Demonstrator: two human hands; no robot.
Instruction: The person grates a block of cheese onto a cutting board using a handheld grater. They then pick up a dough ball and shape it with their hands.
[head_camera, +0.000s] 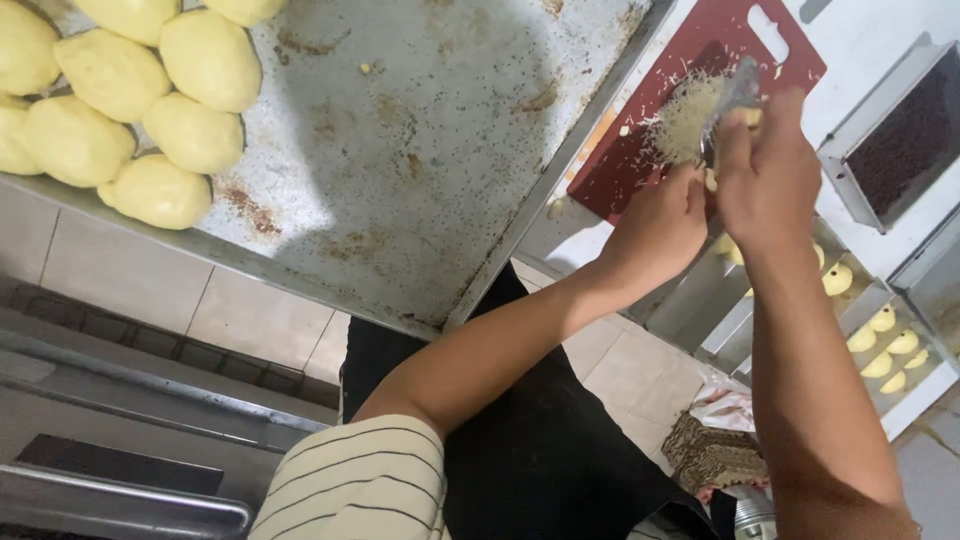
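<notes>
In the upper right of the frame both hands meet over a dark red cutting board (650, 165) that lies on the white counter (880, 40); the right hand (768, 175) is curled shut around a small metal grater (738, 92), its fingers wrapped over the top of the tool; the left hand (660, 225) is closed just beside it, touching the right hand, and what it grips is hidden behind the knuckles, so I cannot tell what it pinches; a pale heap of grated cheese (685, 120) sits on the board right under the grater, with loose shreds scattered about it; filling the upper left and centre is a large worn metal baking tray (420, 150), and a cluster of smooth yellow dough balls (130, 95) lies on its upper left corner, well apart from the hands; at the right edge a rectangular metal tin (905, 135) holds dark sprinkles; below the hands, at lower right, a shelf (900, 400) carries small yellow dough pieces (885, 345).
</notes>
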